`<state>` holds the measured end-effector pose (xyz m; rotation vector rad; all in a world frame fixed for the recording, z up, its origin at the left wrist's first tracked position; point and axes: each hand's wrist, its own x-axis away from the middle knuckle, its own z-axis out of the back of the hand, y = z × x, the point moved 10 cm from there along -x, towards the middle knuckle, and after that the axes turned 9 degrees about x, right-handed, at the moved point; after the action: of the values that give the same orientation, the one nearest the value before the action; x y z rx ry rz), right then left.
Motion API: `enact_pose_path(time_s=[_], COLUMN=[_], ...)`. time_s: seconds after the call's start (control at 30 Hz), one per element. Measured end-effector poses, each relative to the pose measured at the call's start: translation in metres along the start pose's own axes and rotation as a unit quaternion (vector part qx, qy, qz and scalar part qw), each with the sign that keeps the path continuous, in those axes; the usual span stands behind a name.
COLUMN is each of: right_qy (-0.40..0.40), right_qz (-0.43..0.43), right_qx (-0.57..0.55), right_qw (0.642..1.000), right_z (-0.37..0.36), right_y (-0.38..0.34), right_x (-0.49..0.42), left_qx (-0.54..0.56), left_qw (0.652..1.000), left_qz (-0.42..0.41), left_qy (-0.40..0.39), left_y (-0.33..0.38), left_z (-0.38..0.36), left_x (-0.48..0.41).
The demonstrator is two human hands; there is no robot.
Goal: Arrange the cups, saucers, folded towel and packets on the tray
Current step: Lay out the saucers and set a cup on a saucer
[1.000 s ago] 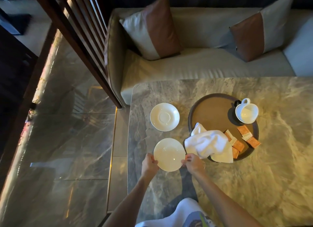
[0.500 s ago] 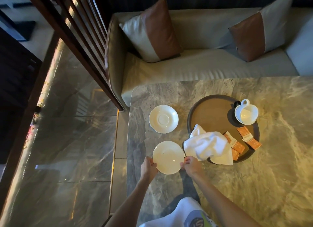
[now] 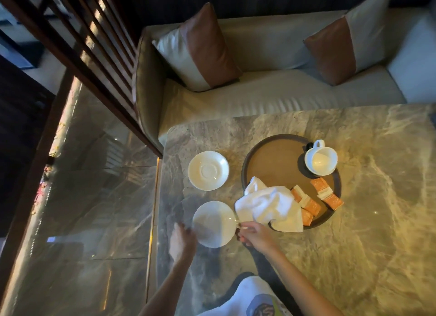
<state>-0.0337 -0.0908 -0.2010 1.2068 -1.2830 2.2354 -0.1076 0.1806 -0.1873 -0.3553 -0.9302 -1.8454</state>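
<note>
While the right hand (image 3: pixel 256 234) pinches the near saucer (image 3: pixel 214 223) by its rim, the blurred left hand (image 3: pixel 182 241) sits at its opposite edge — grip unclear — towel (image 3: pixel 269 206) just beyond

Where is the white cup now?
In the head view, the white cup stands on the far right side of the round tray, beyond the orange packets.

Grey-and-tan veined marble tabletop (image 3: pixel 368 233), filling the lower right of the frame. Directly on it: a round brown tray with a dark rim (image 3: pixel 244 174), centre right, and a white ceramic saucer (image 3: pixel 208 170) just left of the tray.
</note>
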Motion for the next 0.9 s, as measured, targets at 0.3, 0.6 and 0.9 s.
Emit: enact_pose_path(time_s=[0.3,0.6,0.9], right_qy=[0.191,0.230,0.217], right_qz=[0.102,0.074,0.105], right_qx=[-0.078,0.014,0.040], right_qw=[0.973,0.970,0.970], right_z=[0.254,0.377,0.364], right_y=[-0.018,-0.035,-0.046], right_x=[-0.012,-0.065,-0.082], left_qx=[0.025,0.004,-0.003], left_qw=[0.967,0.946,0.961], left_qz=[-0.254,-0.285,-0.238], left_qy=[0.006,-0.155,-0.139], left_y=[0.209,0.380,0.380], left_z=[-0.086,-0.243,-0.272], left_x=[0.054,0.113,0.119])
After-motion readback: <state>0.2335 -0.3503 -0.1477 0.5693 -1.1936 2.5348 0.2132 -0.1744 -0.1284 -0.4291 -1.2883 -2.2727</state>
